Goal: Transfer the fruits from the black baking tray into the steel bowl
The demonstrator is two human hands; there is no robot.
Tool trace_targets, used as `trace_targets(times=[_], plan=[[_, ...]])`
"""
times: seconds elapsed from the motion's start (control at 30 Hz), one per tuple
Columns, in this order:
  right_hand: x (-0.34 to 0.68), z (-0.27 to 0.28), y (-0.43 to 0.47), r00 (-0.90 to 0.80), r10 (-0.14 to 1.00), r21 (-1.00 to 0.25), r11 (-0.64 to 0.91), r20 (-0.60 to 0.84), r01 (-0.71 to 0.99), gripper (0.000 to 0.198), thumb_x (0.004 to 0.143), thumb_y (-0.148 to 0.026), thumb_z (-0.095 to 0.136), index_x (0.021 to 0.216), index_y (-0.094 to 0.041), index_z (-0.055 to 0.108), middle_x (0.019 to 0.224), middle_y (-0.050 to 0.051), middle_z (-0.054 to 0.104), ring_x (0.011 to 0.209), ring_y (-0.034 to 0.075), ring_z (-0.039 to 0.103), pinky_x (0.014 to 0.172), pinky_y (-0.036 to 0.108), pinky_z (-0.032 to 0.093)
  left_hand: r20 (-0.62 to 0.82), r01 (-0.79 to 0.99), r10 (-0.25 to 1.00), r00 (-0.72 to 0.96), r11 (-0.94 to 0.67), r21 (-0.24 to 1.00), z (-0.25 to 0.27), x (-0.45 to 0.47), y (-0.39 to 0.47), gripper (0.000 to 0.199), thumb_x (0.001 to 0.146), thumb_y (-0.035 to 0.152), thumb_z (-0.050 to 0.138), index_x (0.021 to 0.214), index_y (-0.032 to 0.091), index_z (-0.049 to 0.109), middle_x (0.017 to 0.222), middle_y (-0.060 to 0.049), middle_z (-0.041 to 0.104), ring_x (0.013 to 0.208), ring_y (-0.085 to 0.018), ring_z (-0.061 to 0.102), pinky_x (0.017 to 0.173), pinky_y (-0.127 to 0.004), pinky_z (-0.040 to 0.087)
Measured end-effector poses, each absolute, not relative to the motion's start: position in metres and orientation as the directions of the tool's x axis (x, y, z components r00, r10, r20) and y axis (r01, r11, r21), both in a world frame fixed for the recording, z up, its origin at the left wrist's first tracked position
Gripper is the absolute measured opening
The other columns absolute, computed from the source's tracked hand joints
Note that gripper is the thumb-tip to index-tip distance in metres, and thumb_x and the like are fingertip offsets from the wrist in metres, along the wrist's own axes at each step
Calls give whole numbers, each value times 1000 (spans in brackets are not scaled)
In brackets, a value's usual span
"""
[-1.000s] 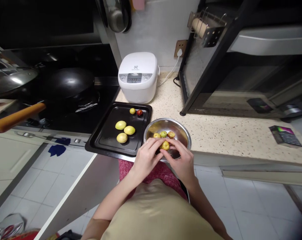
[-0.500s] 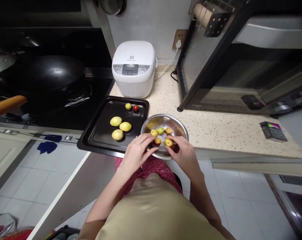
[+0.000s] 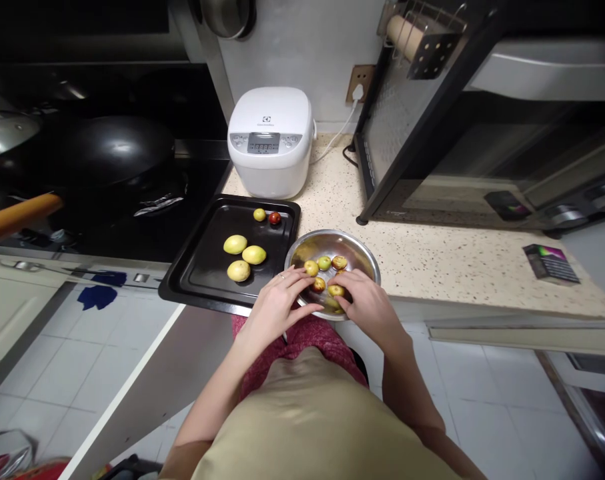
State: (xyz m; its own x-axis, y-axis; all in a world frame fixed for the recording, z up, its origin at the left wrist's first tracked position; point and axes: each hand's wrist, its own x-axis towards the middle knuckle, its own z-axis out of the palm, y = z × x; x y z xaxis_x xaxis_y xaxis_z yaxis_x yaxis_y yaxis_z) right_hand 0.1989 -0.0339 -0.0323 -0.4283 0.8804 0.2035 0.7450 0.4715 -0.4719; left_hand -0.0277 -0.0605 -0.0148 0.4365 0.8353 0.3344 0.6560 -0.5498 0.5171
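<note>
A round steel bowl (image 3: 373,261) holds several small yellow-green and brown-spotted fruits that look like jujubes. My right hand (image 3: 368,303) reaches over its right side, thumb and fingers closed around one yellowish jujube (image 3: 336,291) low in the bowl. My left hand (image 3: 278,299) is at the left rim, fingers and thumb apart, its fingertips close to a browned jujube (image 3: 319,285) and a yellow one (image 3: 311,268). At the bowl's far side are a green jujube (image 3: 324,263) and a brown-patched one (image 3: 339,263). Another brown one is partly hidden by my right fingers.
Left of the bowl, a black baking tray (image 3: 205,267) carries three yellow oval fruits (image 3: 239,271), a small yellow-green fruit (image 3: 259,215) and a red one (image 3: 275,218). Behind stands a white rice cooker (image 3: 271,143). A large oven (image 3: 462,160), a small box (image 3: 551,264) and a wok (image 3: 117,150) flank the area.
My right hand, with the jujube in its fingers, has shifted slightly toward the near side of the bowl. My left hand stays nearly in place. The whole view has moved a little.
</note>
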Motion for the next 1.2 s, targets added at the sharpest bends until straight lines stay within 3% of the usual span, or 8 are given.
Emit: trace_targets(times=[0.2,0.33,0.6,0.87,1.07,1.2], plan=[[198,-31,-29,-357,910,-423,415,212,805,34,81,1,62,99,-25,73,101,4,75,97,26,62,72,37,49,331,658,839,432,-545,520,-17,-28,-60,46,95,48,70,130,19,65,135,-13,71,133,-28,64,120,-52,47],[201,-30,-27,-396,893,-416,450,214,790,33,82,0,62,101,-25,73,103,4,75,99,26,62,73,37,50,338,657,829,445,-559,507,-19,-27,-60,46,96,47,68,131,17,65,134,-13,71,132,-27,65,122,-51,45],[202,-31,-29,-376,889,-453,458,263,765,25,88,-9,63,104,-25,72,104,5,75,100,27,65,77,40,53,321,661,834,449,-551,509,-17,-26,-60,44,97,45,68,132,18,65,135,-13,71,132,-26,64,122,-51,45],[205,-35,-34,-293,855,-552,504,428,664,16,98,-24,59,106,-24,72,101,6,77,98,27,69,84,42,55,297,676,851,433,-525,517,-4,-38,-56,40,101,40,64,137,22,62,142,-12,65,139,-27,59,118,-48,50],[209,-32,-41,-188,822,-599,528,537,602,13,99,-27,61,103,-24,74,100,7,78,96,26,71,89,44,57,253,834,895,367,-437,336,11,-76,8,36,105,24,54,140,18,58,145,-15,60,134,-28,60,114,-47,51],[209,-32,-45,-166,809,-612,544,564,573,14,100,-26,61,102,-25,75,98,6,78,95,25,72,89,45,58,109,910,932,346,-361,204,10,-89,68,33,102,14,52,133,18,62,140,-12,62,121,-25,66,104,-39,55]])
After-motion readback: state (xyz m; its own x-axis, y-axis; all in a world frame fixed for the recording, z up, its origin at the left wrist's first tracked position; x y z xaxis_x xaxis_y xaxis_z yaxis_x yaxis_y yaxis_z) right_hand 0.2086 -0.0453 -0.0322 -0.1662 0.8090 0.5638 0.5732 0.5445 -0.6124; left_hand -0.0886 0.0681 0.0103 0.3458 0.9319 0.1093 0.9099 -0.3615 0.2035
